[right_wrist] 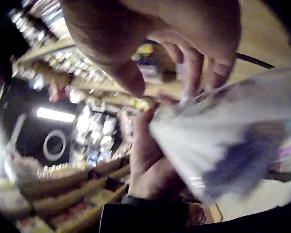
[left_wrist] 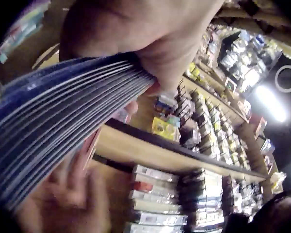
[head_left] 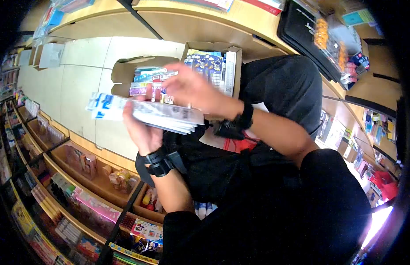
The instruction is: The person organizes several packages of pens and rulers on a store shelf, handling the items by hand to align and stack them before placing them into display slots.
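Note:
My left hand (head_left: pixel 142 134) grips a fanned stack of flat, plastic-sleeved packets (head_left: pixel 167 115), white with blue print at the far end. Seen from the left wrist, the packets (left_wrist: pixel 72 104) lie in many thin layers with dark blue faces, thumb side above them. Over the stack is my right hand (head_left: pixel 191 90), blurred, its fingers loosely bent. In the right wrist view its thumb (right_wrist: pixel 128 77) stands apart from the fingers, whose tips come right to the upper edge of the packets (right_wrist: pixel 218 131).
Beyond the hands, an open cardboard box (head_left: pixel 123 70) holds colourful packs. Another carton (head_left: pixel 236 66) beside it contains blue patterned packets. Wooden shelf bins (head_left: pixel 72 154) with small goods line the left; a shelf (head_left: pixel 200 22) with a black case (head_left: pixel 302 39) runs along the top.

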Demonstrator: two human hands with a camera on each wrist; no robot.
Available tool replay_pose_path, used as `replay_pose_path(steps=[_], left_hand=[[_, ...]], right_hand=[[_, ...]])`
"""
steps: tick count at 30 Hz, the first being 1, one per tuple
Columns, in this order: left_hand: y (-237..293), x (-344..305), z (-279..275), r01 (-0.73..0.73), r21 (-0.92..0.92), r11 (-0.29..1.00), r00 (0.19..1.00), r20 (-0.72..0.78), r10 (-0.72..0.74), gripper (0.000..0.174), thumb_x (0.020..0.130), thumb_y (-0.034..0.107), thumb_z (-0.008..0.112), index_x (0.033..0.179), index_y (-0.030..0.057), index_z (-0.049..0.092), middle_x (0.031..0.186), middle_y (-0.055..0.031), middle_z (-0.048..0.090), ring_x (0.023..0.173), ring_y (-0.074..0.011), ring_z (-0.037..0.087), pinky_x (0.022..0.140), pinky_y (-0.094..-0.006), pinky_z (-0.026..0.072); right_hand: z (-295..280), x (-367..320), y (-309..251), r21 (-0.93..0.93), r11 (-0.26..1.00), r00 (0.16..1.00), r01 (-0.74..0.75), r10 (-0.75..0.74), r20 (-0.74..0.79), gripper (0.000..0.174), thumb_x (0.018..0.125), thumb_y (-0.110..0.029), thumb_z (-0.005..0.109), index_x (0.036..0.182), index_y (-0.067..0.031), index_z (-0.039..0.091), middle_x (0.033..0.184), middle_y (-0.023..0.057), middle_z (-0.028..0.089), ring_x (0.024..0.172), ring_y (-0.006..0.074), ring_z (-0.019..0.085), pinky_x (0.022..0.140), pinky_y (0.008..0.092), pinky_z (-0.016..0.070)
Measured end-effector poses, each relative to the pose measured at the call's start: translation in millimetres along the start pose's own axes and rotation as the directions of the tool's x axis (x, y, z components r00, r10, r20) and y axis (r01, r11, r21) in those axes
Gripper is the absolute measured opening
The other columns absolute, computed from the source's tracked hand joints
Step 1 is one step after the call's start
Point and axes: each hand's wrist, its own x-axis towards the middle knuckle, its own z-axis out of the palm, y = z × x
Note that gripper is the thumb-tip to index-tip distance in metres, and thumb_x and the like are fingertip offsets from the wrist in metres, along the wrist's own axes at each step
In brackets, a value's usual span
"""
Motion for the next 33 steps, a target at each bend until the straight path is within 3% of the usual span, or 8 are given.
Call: replay_pose_path(steps=[1,3,4,6,18,26,29,33], left_hand=[[5.6,6.9,-8.2,-0.008,-0.056,0.998,1.000,0.009,0.008,0.024,0.090,0.027,0.049,0.088,0.0037,0.047,0.084,-0.0070,0.055,0.097,-0.0246,0.057,0.091,-0.0434,0.0458],[18.5,22.0,-27.4,-0.063,-0.117,0.991,0.998,0.023,0.067,0.023,0.090,0.029,0.052,0.084,0.0068,0.046,0.076,-0.0022,0.050,0.089,-0.0212,0.057,0.088,-0.0420,0.0474],[22.9,22.7,-31.2,-0.013,-0.223,0.975,0.998,0.063,0.028,0.020,0.089,0.027,0.054,0.086,0.0084,0.046,0.076,-0.0003,0.050,0.079,-0.0167,0.054,0.083,-0.0394,0.0484],[24.8,22.5,-32.0,0.097,-0.335,0.937,0.979,0.201,-0.029,0.020,0.089,0.027,0.056,0.091,0.0092,0.047,0.076,0.0014,0.049,0.072,-0.0131,0.051,0.077,-0.0359,0.0483],[22.6,19.5,-23.4,0.207,-0.470,0.858,0.955,0.289,-0.072,0.027,0.091,0.029,0.055,0.105,0.0074,0.047,0.080,-0.0015,0.051,0.067,-0.0146,0.050,0.073,-0.0377,0.0477],[26.4,23.0,-19.7,0.186,-0.446,0.875,0.956,0.288,-0.056,0.024,0.090,0.023,0.057,0.101,0.0050,0.047,0.080,-0.0007,0.049,0.070,-0.0127,0.048,0.075,-0.0344,0.0448],[28.2,22.4,-22.0,0.172,-0.460,0.871,0.958,0.283,-0.040,0.024,0.090,0.024,0.057,0.101,0.0052,0.047,0.080,-0.0008,0.049,0.069,-0.0126,0.047,0.075,-0.0343,0.0446],[31.2,19.1,-22.7,0.150,-0.447,0.882,0.957,0.289,-0.016,0.025,0.090,0.025,0.057,0.102,0.0052,0.046,0.079,-0.0006,0.049,0.069,-0.0127,0.047,0.074,-0.0340,0.0441]], right_hand=[[-18.2,10.2,-0.6,0.106,0.967,0.954,-0.231,0.247,-0.171,0.042,0.087,-0.007,0.057,0.127,-0.0033,0.044,0.100,0.0090,0.062,0.094,0.0147,0.059,0.081,0.0278,0.0482],[-68.6,33.5,81.4,-0.341,0.870,0.886,-0.357,0.200,-0.418,0.035,0.083,-0.010,0.059,0.115,0.0027,0.052,0.090,0.0117,0.065,0.076,0.0162,0.062,0.066,0.0274,0.0502],[-85.9,40.9,122.2,-0.448,0.789,0.877,-0.420,0.226,-0.424,0.037,0.081,-0.013,0.062,0.113,0.0042,0.054,0.088,0.0135,0.065,0.073,0.0165,0.062,0.063,0.0289,0.0500],[-98.9,54.6,160.9,-0.610,0.688,0.913,-0.394,0.216,-0.345,0.039,0.076,-0.014,0.054,0.111,0.0015,0.057,0.101,0.0241,0.063,0.096,0.0361,0.061,0.086,0.0430,0.0477],[-96.9,97.5,200.1,-0.853,0.206,0.806,-0.480,0.486,-0.336,0.037,0.071,-0.021,0.062,0.102,-0.0017,0.066,0.117,0.0299,0.050,0.108,0.0424,0.054,0.092,0.0477,0.0460],[-100.3,91.8,207.7,-0.873,0.254,0.874,-0.417,0.374,-0.309,0.038,0.070,-0.026,0.065,0.095,0.0022,0.066,0.112,0.0265,0.055,0.099,0.0406,0.058,0.086,0.0446,0.0484],[-106.4,77.0,191.5,-0.715,0.612,0.937,-0.338,0.292,-0.192,0.033,0.069,-0.027,0.063,0.081,0.0042,0.065,0.082,0.0264,0.062,0.080,0.0396,0.062,0.074,0.0450,0.0492],[-99.9,39.3,123.9,-0.688,0.637,0.917,-0.347,0.385,-0.106,0.026,0.076,-0.023,0.065,0.082,0.0020,0.064,0.074,0.0207,0.062,0.069,0.0328,0.061,0.064,0.0410,0.0470]])
